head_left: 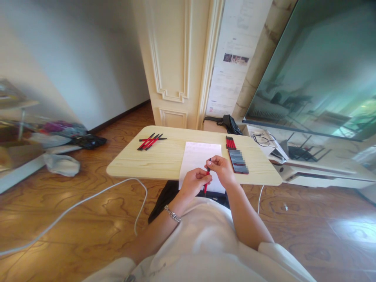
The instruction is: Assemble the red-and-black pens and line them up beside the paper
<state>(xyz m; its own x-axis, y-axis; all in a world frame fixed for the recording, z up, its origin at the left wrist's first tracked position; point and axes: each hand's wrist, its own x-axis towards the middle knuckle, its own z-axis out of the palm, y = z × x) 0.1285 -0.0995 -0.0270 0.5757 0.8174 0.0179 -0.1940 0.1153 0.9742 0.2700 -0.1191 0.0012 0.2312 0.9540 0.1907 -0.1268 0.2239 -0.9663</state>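
Over the front part of a white sheet of paper (202, 150), both hands meet on one red pen with black ends (206, 188). My left hand (194, 181) pinches its red barrel lower down. At the upper black end, my right hand (220, 167) grips with thumb and fingertips. The pen stands roughly upright in the view, partly covered by the fingers. Several similar red-and-black pens (150, 142) lie crossed in a loose pile at the table's left. Several more pens (230, 142) lie side by side right of the paper, above a dark phone (236, 159).
The pale wooden table (164, 164) has rounded corners. Behind it stand a cream panelled door (173, 51) and a black bag (229, 123). A white cable (88, 201) runs across the floor at left. A low white cabinet (323, 176) stands to the right under a large screen (317, 74).
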